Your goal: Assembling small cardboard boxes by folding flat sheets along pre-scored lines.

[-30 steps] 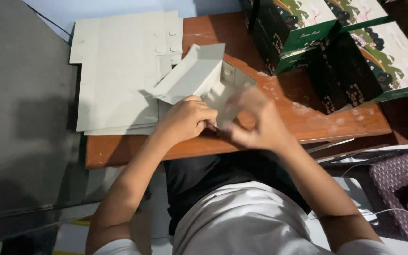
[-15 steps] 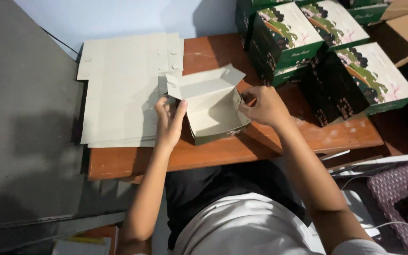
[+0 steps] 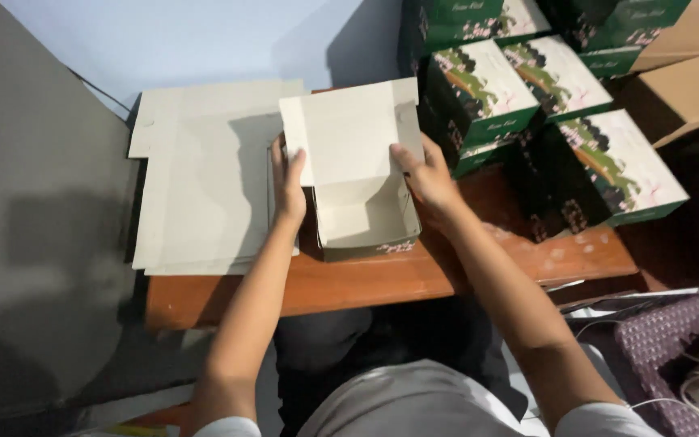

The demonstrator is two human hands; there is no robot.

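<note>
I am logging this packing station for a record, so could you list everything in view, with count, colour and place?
Open cardboard box with raised lid: one, pale grey inside, on the table's middle.
Stack of flat cardboard sheets: one pile, pale grey, left part of the table.
Low wooden table: one, reddish brown, in front of the person.
Finished printed boxes: several, dark green with pale picture tops, right and rear.
Plain corrugated carton: one, brown, far right.
Woven basket: one, purple, lower right, holding pale cord.
Left hand: on the box's left side.
Right hand: on the box's right side.
</note>
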